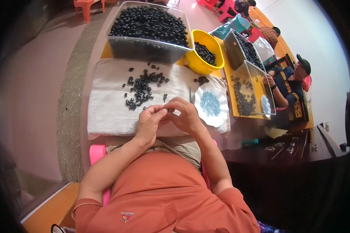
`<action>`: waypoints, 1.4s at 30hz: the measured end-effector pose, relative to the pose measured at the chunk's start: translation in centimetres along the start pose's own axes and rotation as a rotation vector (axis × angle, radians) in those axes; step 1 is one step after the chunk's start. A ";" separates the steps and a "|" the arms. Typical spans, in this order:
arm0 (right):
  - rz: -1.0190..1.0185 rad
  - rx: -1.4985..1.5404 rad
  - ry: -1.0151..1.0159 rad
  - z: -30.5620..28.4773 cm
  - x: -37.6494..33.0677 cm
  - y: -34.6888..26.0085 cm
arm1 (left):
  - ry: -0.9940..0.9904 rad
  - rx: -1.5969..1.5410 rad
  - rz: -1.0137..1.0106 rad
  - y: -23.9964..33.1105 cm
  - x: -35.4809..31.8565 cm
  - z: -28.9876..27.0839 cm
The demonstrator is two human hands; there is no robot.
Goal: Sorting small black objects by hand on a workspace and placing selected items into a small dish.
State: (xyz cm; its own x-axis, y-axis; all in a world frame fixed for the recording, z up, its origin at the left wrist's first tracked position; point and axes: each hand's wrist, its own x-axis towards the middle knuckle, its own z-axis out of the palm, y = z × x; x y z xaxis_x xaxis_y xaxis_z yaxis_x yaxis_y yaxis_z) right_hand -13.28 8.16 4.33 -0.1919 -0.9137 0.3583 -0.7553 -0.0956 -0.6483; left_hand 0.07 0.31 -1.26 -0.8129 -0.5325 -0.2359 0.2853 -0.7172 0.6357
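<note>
My left hand and my right hand meet fingertip to fingertip over the near part of a white towel. Both are pinched closed; whatever lies between the fingers is too small and covered to name. Just beyond them a loose pile of small black ring-shaped pieces is spread on the towel. Beside my right hand stands a white dish with a wavy rim, holding many tiny light-blue bits. A thin dark stick-like tool lies left of the dish.
A clear plastic bin full of black pieces stands at the far side, with a yellow basin of them beside it. More clear bins stand to the right, where a person in a cap works. Metal tools lie on a dark tabletop.
</note>
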 end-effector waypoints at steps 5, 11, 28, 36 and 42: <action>0.022 0.053 -0.014 -0.1 -0.5 0.1 | 0.007 -0.011 0.009 0.4 -0.3 0.2; 0.163 0.259 0.049 0.6 -1.5 0.9 | -0.021 0.011 0.030 0.0 0.0 0.2; -0.055 -0.025 0.171 0.9 -2.7 -0.1 | -0.028 -0.016 0.024 0.2 -0.3 0.3; -0.044 -0.084 0.107 -0.4 -3.4 0.0 | -0.045 0.055 -0.038 0.4 -0.5 0.3; -0.037 -0.032 0.157 0.4 -3.3 0.3 | -0.069 0.034 -0.048 0.5 -0.3 0.3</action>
State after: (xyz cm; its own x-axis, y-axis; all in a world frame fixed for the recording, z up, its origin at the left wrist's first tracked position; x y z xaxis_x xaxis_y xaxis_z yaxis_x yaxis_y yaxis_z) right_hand -12.61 11.00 2.64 -0.2573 -0.8364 0.4839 -0.7830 -0.1130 -0.6117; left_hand 0.35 0.25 -0.63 -0.8586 -0.4648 -0.2163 0.2285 -0.7247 0.6501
